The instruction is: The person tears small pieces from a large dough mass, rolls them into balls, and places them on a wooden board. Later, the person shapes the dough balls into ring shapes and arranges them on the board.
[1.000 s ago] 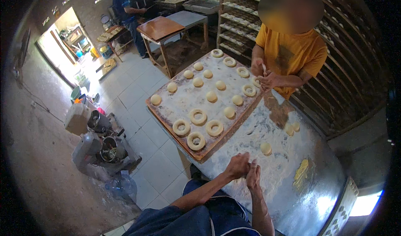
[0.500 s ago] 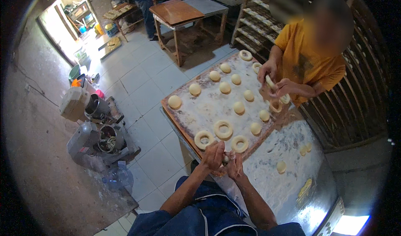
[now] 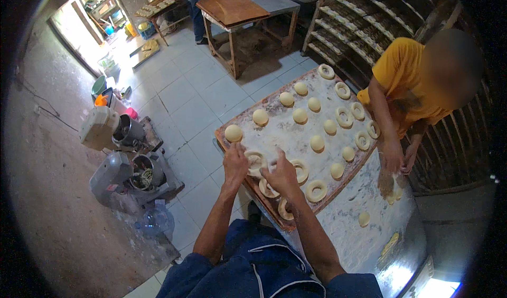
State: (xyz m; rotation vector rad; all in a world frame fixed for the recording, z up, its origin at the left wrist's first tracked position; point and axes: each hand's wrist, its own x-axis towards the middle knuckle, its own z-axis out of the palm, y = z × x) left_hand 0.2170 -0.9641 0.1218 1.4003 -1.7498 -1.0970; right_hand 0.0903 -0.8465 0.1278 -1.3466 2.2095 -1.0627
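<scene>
A pale dough ring (image 3: 256, 162) is between my two hands at the near left of a floured wooden board (image 3: 274, 139). My left hand (image 3: 235, 165) is at the ring's left edge, fingers curled against it. Slightly blurred, my right hand (image 3: 281, 176) is at the ring's right side, index finger stretched out, thumb near the rim. Close by lie more dough rings (image 3: 316, 191), one partly hidden by my right forearm. Round dough balls (image 3: 233, 133) sit in rows farther up the board, and more rings line its far right side.
A co-worker in a yellow shirt (image 3: 401, 60) stands at right, hands low over the floured metal table (image 3: 343, 219). A single dough ball (image 3: 364, 219) and dough pieces lie there. Mixers (image 3: 113, 174) stand at left. Racks of trays (image 3: 343, 26) and another table (image 3: 232, 7) stand behind.
My hands have moved from the board's near edge up and left, spreading apart around a ring. More rings show on the board. The co-worker's hands have left the ring and moved down to the metal table.
</scene>
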